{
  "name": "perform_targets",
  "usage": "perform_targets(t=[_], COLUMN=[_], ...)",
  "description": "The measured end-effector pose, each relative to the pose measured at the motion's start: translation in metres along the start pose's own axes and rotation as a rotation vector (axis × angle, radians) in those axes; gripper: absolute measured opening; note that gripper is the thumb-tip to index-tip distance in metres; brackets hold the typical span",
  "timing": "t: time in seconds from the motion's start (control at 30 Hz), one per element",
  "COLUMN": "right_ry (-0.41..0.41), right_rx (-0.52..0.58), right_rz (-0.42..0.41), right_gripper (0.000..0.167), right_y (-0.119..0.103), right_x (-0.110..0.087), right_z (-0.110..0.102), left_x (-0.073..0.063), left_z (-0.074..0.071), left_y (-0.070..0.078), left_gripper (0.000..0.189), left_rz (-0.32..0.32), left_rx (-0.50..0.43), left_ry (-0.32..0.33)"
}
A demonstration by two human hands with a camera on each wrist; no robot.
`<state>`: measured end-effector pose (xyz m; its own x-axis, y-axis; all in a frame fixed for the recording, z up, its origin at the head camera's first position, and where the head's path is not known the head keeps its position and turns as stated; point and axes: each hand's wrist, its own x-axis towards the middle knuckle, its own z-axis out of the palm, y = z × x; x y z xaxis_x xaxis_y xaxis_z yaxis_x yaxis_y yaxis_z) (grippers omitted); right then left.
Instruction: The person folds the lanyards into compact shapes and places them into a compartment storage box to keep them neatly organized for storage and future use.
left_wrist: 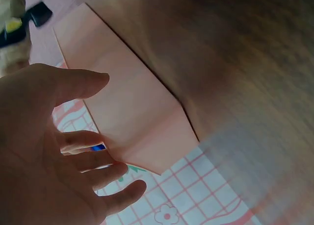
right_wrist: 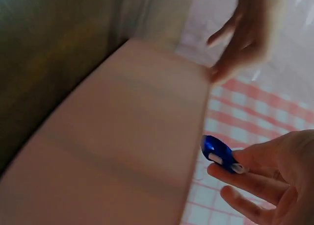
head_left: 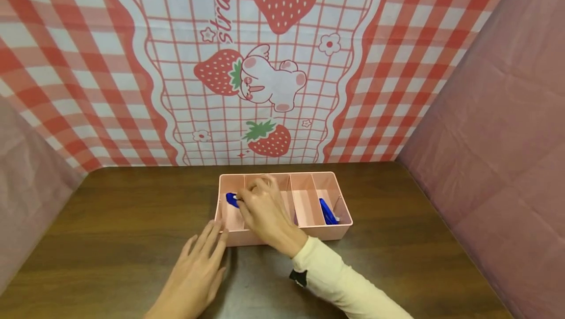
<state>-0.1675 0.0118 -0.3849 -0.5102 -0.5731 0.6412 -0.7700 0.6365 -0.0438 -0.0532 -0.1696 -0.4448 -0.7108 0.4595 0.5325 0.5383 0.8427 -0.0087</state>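
My right hand (head_left: 265, 211) reaches over the pink divided box (head_left: 284, 235). Between thumb and fingers it pinches a small glossy blue oval object (right_wrist: 218, 151) with a white patch and a pale tip. In the head view this object (head_left: 231, 199) shows over the leftmost compartment. My left hand (head_left: 196, 265) has its fingers extended, their tips right at the box's front left corner. From the left wrist view, the left thumb stands apart from the fingers beside the box wall (left_wrist: 132, 97). Another blue piece (head_left: 327, 212) with a whitish end leans in the rightmost compartment.
The box stands on a dark wooden table (head_left: 132, 221). Behind it hangs a red-and-white checked cloth (head_left: 371, 88) with strawberry prints. Pink cloth (head_left: 494, 137) bounds the right side, and another pale cloth (head_left: 26, 176) the left.
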Motion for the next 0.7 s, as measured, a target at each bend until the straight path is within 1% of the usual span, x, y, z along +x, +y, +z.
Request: perform_targets(t=[0.03, 0.13, 0.2, 0.27, 0.33, 0.43, 0.5, 0.57, 0.6, 0.67, 0.7], right_ry=[-0.019, -0.083, -0.145, -0.247, -0.368, -0.55, -0.633, -0.679, -0.679, -0.652, -0.621], right_rx=[-0.035, -0.137, -0.184, -0.224, -0.237, -0.23, -0.234, -0.231, -0.219, -0.183, -0.152], right_rz=[-0.011, -0.031, -0.032, -0.028, -0.02, 0.036, 0.062, 0.072, 0.059, 0.025, 0.006], right_gripper=[0.006, 0.01, 0.011, 0.012, 0.012, 0.012, 0.012, 0.014, 0.015, 0.021, 0.023], right_y=[0.001, 0.003, 0.003, 0.003, 0.003, 0.004, 0.006, 0.006, 0.006, 0.004, 0.003], right_x=[0.004, 0.016, 0.021, 0.026, 0.028, 0.026, 0.024, 0.023, 0.021, 0.017, 0.015], right_z=[0.007, 0.027, 0.038, 0.047, 0.052, 0.056, 0.056, 0.053, 0.051, 0.044, 0.038], left_x=[0.0, -0.001, -0.001, 0.0, 0.001, 0.004, 0.005, 0.006, 0.005, 0.004, 0.002], left_z=[-0.001, -0.001, 0.0, 0.001, 0.004, 0.009, 0.011, 0.012, 0.012, 0.012, 0.011], left_y=[0.001, 0.001, 0.001, 0.001, 0.002, 0.007, 0.01, 0.013, 0.013, 0.013, 0.012], left_gripper=[0.075, 0.076, 0.077, 0.079, 0.08, 0.082, 0.083, 0.084, 0.085, 0.085, 0.085], left_rz=[-0.003, -0.01, -0.013, -0.028, -0.044, -0.062, -0.071, -0.083, -0.091, -0.103, -0.106], left_rx=[-0.001, 0.001, 0.008, 0.02, 0.026, 0.023, 0.017, 0.016, 0.02, 0.032, 0.036], left_ry=[-0.012, -0.038, -0.046, -0.057, -0.078, -0.124, -0.155, -0.177, -0.186, -0.195, -0.196])
